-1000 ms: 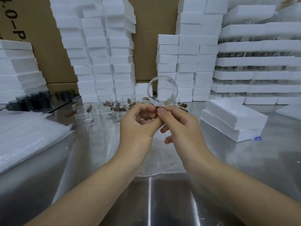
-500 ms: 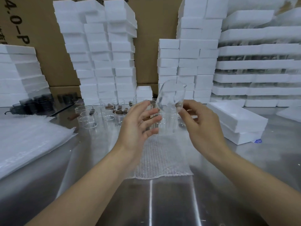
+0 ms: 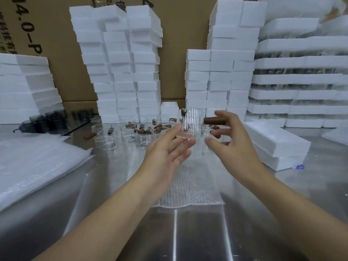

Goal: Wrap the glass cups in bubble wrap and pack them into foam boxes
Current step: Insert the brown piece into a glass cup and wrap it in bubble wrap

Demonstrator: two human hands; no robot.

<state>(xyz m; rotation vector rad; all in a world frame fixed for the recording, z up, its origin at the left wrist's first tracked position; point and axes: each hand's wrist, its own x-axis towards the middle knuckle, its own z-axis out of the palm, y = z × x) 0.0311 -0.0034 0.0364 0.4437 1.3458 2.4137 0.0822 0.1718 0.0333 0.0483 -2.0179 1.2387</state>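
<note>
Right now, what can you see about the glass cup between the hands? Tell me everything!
The glass cup is clear, with thin upright ribs, a thick base and a brown handle sticking out right. It is upright, held up above the bubble wrap sheet. Straight fingertips of the left hand touch its base; the handle reaches the fingers of the right hand, but a grip is unclear.

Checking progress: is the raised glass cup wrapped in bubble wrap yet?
No, the glass cup is bare; the bubble wrap lies flat on the table below.
</note>
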